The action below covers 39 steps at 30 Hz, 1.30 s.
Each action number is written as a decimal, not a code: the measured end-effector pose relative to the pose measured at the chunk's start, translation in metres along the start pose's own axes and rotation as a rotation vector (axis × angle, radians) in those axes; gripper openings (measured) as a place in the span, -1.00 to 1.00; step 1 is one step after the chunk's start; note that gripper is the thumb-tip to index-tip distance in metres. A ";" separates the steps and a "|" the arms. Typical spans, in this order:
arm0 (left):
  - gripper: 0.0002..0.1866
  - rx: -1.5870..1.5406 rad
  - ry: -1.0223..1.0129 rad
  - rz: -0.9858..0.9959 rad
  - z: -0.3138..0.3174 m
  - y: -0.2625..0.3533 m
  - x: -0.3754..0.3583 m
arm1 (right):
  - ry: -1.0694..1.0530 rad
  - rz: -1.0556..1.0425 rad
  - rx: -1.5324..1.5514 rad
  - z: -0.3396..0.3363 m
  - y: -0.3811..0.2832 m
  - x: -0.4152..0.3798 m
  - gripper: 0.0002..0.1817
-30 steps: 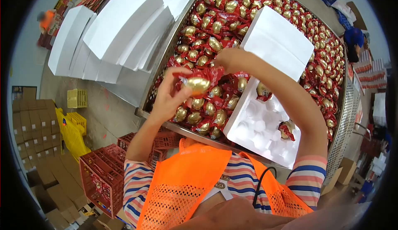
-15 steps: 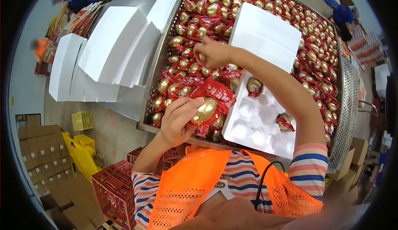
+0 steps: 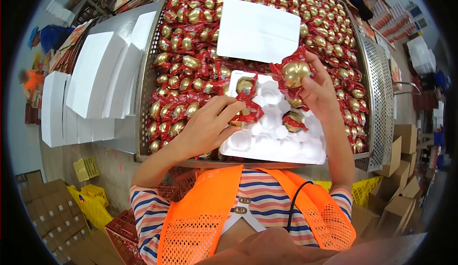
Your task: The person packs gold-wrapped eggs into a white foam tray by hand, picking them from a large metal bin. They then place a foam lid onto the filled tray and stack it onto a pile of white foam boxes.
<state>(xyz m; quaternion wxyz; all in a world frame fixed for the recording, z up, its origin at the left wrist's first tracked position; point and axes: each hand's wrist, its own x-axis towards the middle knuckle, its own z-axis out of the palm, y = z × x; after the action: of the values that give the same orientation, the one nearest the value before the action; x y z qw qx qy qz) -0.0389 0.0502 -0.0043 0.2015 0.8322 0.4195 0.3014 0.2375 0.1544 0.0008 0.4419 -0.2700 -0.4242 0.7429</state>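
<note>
Gold eggs (image 3: 192, 62) in red wrappers fill the wide metal bin (image 3: 146, 93) in front of the person, and a few sit in a white foam tray (image 3: 274, 145) at its near edge. At far left, white foam pieces (image 3: 90, 76) stand on a metal desk (image 3: 119, 22). Next, the left hand (image 3: 206, 125) grasps a left egg (image 3: 240, 117) at the tray's left side; the fingers partly cover it, so I cannot tell whether it rests in a pocket. Just beyond, a corner egg (image 3: 244, 85) sits in the tray, and farther off a white foam slab (image 3: 260, 28) lies over the heap. To the right, a seated egg (image 3: 294, 121) lies among bare pockets. The right hand (image 3: 320, 93) pinches a right egg (image 3: 296, 73) between thumb and fingers, raised above the tray's right side.

The step in hand appears to be seating eggs in the tray. The next move seems to call for settling the left egg squarely, then lowering the right one into a free pocket with its wrapper ends kept clear.
</note>
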 end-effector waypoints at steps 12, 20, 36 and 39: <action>-0.54 0.520 -0.202 0.074 0.007 0.025 0.021 | 0.015 -0.014 0.196 -0.010 0.007 -0.024 -0.30; -0.72 0.571 -0.694 0.013 0.011 0.029 0.061 | 0.037 -0.194 -0.363 0.009 0.008 -0.028 -0.26; -0.47 0.404 -0.715 -0.361 -0.001 0.028 0.042 | -0.006 -0.114 -0.413 0.011 0.012 -0.032 -0.29; -0.39 0.204 -0.513 -0.270 -0.015 0.020 0.024 | -0.023 -0.092 -0.425 0.010 0.014 -0.032 -0.29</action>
<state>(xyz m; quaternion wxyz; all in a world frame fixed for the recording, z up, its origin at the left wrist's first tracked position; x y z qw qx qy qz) -0.0264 0.0596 0.0265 0.2545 0.8338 0.4898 0.0085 0.2388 0.1182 -0.0056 0.4034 -0.3289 -0.5882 0.6190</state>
